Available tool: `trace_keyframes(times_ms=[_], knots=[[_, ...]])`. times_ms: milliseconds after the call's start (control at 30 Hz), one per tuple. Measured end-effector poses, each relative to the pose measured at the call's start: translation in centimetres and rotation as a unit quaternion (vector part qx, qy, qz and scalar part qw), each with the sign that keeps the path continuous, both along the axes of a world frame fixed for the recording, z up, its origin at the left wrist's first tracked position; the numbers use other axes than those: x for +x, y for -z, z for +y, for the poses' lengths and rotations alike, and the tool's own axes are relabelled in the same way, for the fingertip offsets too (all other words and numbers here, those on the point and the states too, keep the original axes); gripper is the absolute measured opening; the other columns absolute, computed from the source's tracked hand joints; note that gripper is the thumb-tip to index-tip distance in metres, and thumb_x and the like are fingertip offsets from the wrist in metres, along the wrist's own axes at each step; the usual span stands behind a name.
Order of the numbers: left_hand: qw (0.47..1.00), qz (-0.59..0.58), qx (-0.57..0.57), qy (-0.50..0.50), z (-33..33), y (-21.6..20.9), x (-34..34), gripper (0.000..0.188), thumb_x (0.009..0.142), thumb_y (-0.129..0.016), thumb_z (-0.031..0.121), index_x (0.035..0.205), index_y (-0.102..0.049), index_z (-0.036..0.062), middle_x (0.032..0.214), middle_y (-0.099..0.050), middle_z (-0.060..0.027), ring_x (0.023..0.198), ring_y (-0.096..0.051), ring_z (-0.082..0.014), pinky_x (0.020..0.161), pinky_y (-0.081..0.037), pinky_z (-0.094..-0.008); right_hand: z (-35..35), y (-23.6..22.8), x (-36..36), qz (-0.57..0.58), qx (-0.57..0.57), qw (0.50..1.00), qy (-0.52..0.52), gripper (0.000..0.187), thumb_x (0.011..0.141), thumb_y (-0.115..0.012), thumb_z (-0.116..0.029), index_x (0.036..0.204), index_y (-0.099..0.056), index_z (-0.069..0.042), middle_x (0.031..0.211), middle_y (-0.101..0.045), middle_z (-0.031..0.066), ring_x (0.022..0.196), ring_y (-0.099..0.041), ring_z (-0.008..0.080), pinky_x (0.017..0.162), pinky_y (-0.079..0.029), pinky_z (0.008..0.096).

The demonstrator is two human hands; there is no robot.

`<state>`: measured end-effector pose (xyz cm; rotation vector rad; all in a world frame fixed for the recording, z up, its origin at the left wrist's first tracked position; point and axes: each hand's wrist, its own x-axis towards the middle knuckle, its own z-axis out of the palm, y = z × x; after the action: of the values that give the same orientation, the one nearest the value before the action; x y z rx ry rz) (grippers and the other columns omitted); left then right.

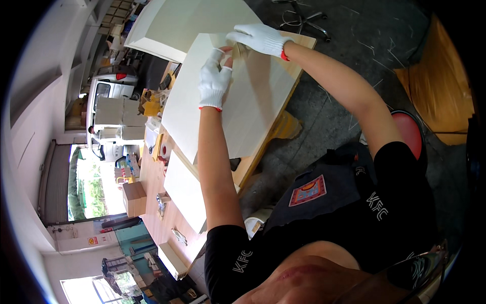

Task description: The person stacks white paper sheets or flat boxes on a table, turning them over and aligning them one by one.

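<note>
A large pale flat sheet (190,96) lies on the workbench under both of my hands. My left hand (213,83), in a white knit glove with a bare thumb tip and fingertip, is over the sheet's far part. Its thumb and forefinger are bent to the right with a gap between them, and I make out nothing held. My right hand (260,39), also gloved in white, reaches in from the right with fingers stretched flat to the left at the sheet's far edge. A shadow of my arm falls across the sheet.
Another pale panel (197,23) stands beyond the sheet. On the wooden bench (152,190) are a cardboard box (134,198), a tape roll (165,150) and a long white box (172,261). A red round stool (406,134) and brown sheeting (438,81) are at right; a wheeled chair base (302,20) stands beyond.
</note>
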<state>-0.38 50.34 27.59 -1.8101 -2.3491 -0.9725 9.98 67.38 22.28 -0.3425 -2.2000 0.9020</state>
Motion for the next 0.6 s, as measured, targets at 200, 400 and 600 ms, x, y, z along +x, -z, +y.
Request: trace_keyframes(times_ms=[200,400,600], knots=[[0.994,-0.101,-0.036,-0.027,0.2,-0.2,0.1,0.031,0.089,-0.068,0.015,0.120,-0.064,0.0121,0.102,-0.070,-0.0128,0.080,-0.064,-0.0239,0.079,-0.051,-0.0351,-0.9,1.1,-0.5,0.062,-0.099,0.993,0.034,0.045,0.098,-0.045,-0.047,0.112,-0.064,-0.009,0.097,-0.067,0.0180,0.093,-0.062,0.0406,0.081,-0.047,0.0460],[1.000,-0.010,-0.020,-0.012,0.2,0.8,-1.0,0.043,0.081,-0.079,0.021,0.120,-0.065,0.0128,0.116,-0.069,-0.0156,0.117,-0.062,-0.0297,0.096,-0.048,-0.0388,-1.5,1.3,-0.5,0.098,-0.085,0.990,0.050,0.043,0.098,-0.044,-0.047,0.110,-0.065,-0.011,0.096,-0.068,0.0178,0.093,-0.062,0.0406,0.080,-0.047,0.0474],[1.000,0.004,-0.023,-0.004,0.4,0.5,-0.8,0.041,0.083,-0.075,0.015,0.123,-0.065,0.0136,0.117,-0.068,-0.0153,0.114,-0.064,-0.0295,0.095,-0.049,-0.0368,-1.4,1.5,-0.5,0.124,-0.069,0.988,0.067,0.045,0.098,-0.045,-0.048,0.109,-0.064,-0.010,0.095,-0.067,0.0182,0.091,-0.062,0.0410,0.079,-0.046,0.0474]])
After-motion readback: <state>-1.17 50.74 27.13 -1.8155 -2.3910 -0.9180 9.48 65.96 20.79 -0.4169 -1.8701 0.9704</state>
